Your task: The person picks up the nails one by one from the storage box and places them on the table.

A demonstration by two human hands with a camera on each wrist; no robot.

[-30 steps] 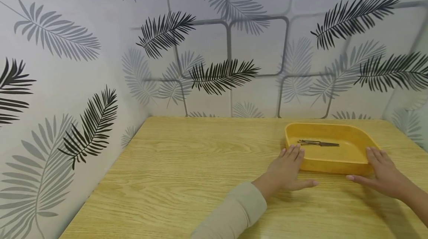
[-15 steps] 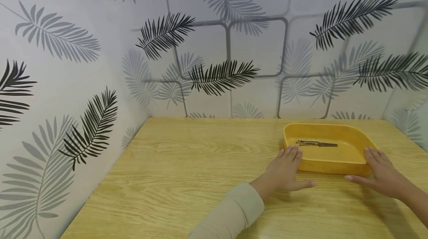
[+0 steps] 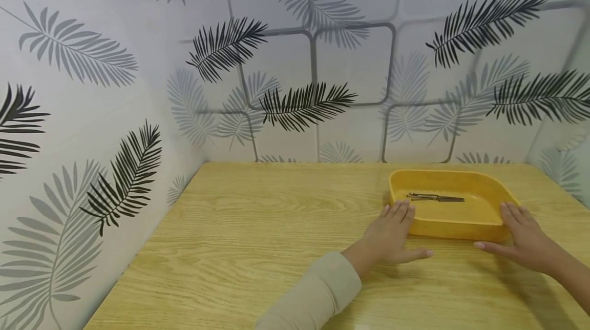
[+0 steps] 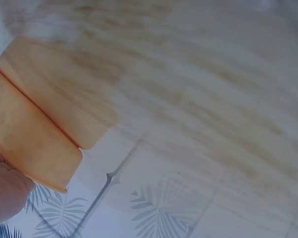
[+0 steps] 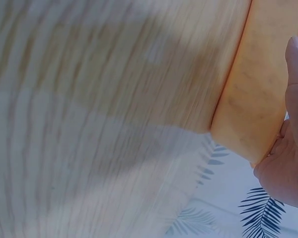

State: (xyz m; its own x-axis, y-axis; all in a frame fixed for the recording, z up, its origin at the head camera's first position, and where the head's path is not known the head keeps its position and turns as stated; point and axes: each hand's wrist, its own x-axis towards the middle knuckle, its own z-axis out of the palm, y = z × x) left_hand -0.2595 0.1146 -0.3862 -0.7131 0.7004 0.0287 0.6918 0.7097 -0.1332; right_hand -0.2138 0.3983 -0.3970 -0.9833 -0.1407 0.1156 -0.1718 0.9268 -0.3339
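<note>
A shallow yellow plastic tray (image 3: 456, 230) with rounded corners stands on the wooden table. Inside it, toward the left, lie several thin dark pieces (image 3: 435, 198) that look like nails. My left hand (image 3: 389, 235) touches the tray's near left corner, fingers extended and thumb pointing right. On the near right corner rests my right hand (image 3: 525, 235), its fingers also straight and the thumb held apart. The left wrist view catches part of the hand (image 4: 9, 188) against the tray's wall (image 4: 35, 129). In the right wrist view, palm and thumb (image 5: 288, 158) lie by the tray side (image 5: 258, 84).
The light wood table (image 3: 258, 238) extends to the left of the tray and in front of it. Behind and at the left stand walls (image 3: 286, 63) covered in a leaf pattern. A pale sleeve (image 3: 318, 289) covers the left forearm.
The tray, with both hands on it, sits very slightly farther left than before. The hands keep the same pose, and the dark pieces stay inside the tray.
</note>
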